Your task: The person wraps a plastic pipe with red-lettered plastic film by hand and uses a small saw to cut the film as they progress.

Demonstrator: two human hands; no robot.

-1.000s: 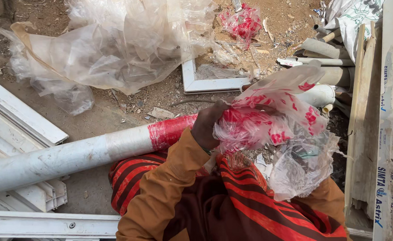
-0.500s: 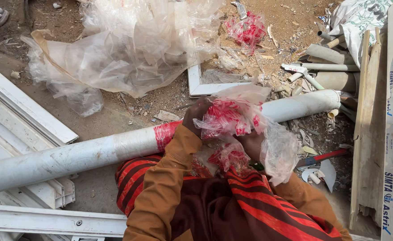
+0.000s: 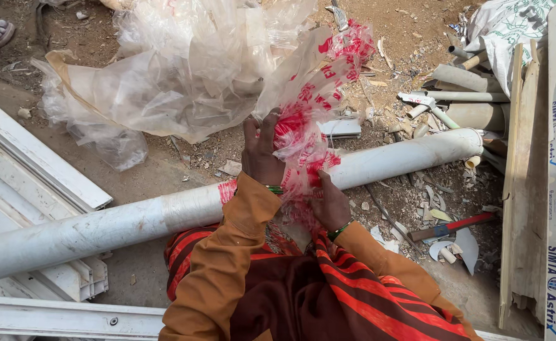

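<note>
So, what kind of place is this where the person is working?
Probably an outdoor work yard or building site. The ground is bare dirt strewn with debris, a long white pipe lies across it, and cut pipe pieces and white frame profiles lie about. Both hands grip red-printed plastic wrap.

My left hand (image 3: 262, 155) is up in front of me, fingers curled tight in a grip, back of the hand facing me. My right hand (image 3: 330, 203) sits lower and closer, also clenched. Both arms bent, orange sleeves to the wrists, green bangles showing.
</note>
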